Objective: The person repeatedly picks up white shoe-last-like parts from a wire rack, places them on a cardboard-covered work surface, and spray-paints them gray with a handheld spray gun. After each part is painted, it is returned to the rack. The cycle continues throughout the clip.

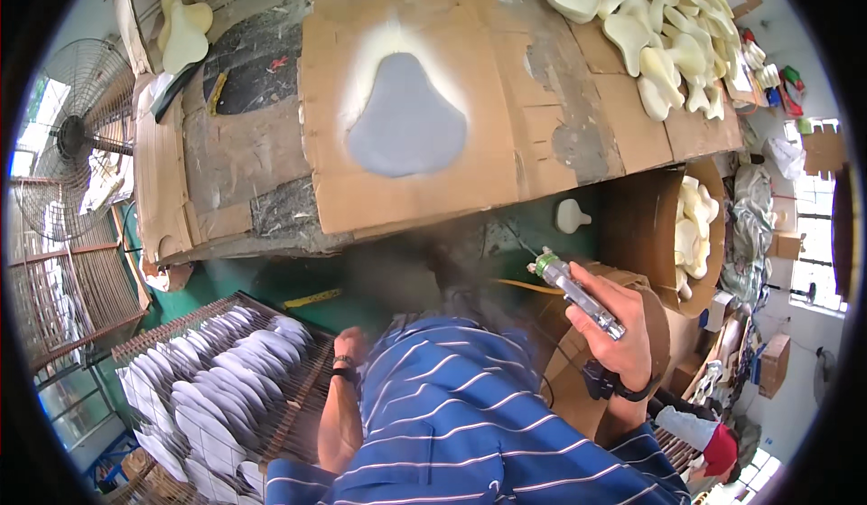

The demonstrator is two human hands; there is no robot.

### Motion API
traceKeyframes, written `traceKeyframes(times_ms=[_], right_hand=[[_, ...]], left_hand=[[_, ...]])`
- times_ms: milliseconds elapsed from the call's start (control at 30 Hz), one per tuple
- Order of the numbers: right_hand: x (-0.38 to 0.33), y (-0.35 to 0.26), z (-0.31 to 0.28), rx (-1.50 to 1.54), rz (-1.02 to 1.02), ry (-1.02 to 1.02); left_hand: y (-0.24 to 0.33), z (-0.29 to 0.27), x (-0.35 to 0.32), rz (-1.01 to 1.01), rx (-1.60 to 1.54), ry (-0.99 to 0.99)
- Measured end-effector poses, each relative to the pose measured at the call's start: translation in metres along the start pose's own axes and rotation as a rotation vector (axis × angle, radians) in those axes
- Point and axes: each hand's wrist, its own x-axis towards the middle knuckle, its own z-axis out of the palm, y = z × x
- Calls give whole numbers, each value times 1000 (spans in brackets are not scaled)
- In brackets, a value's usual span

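My right hand (623, 324) is closed around a silver spray gun (582, 297) with a green ring near its front end. It is held in front of my right side, short of the table's near edge. On the cardboard (415, 202) covering the table lies a grey saddle-shaped piece (406, 121), its narrow end pointing away from me. Pale overspray surrounds its far part. My left hand (349, 344) hangs beside my waist, nearest to a wire rack (312, 388). Blur hides how its fingers are set. Rows of grey saddle-shaped pieces (212, 392) fill that rack.
Cream foam saddle pads (655, 31) are heaped at the table's far right. A large round cardboard drum (641, 225) on the right holds more pads. One pale pad (572, 217) lies below the table edge. A fan (72, 135) stands far left; a person in red (720, 451) is lower right.
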Motion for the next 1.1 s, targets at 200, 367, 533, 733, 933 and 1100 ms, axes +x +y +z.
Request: traceKeyframes(times_ms=[200,367,533,733,933,1100], right_hand=[[3,10,2,24,44,205],[27,9,12,62,-95,268],[53,4,17,89,-146,237],[62,-5,10,65,-213,53],[56,-9,6,27,-223,-129],[56,-11,-1,36,-191,11]], left_hand=[[43,-64,53,-468,-1229,84],[37,-72,59,-460,-1153,91],[17,-42,28,-556,-1160,68],[-25,20,-10,-535,-1022,106],[-9,20,-12,-600,-987,125],[-4,2,18,-512,-1207,148]])
